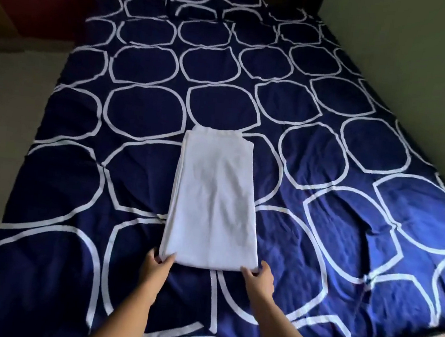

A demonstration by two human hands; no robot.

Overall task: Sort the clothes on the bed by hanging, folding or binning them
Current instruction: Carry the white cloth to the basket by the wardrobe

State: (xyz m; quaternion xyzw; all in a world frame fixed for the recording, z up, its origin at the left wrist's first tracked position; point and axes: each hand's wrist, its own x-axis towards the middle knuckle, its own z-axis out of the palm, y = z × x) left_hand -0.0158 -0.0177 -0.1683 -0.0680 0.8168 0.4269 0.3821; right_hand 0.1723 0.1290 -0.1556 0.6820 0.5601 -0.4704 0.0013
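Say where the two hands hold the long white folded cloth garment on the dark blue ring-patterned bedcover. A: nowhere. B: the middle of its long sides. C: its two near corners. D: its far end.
C: the left hand and the right hand each pinch one near corner of the long white folded cloth garment lying flat on the dark blue bedcover.

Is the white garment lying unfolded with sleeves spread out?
No, the white garment lies folded into a narrow strip on the bed, left hand and right hand pinching its near corners.
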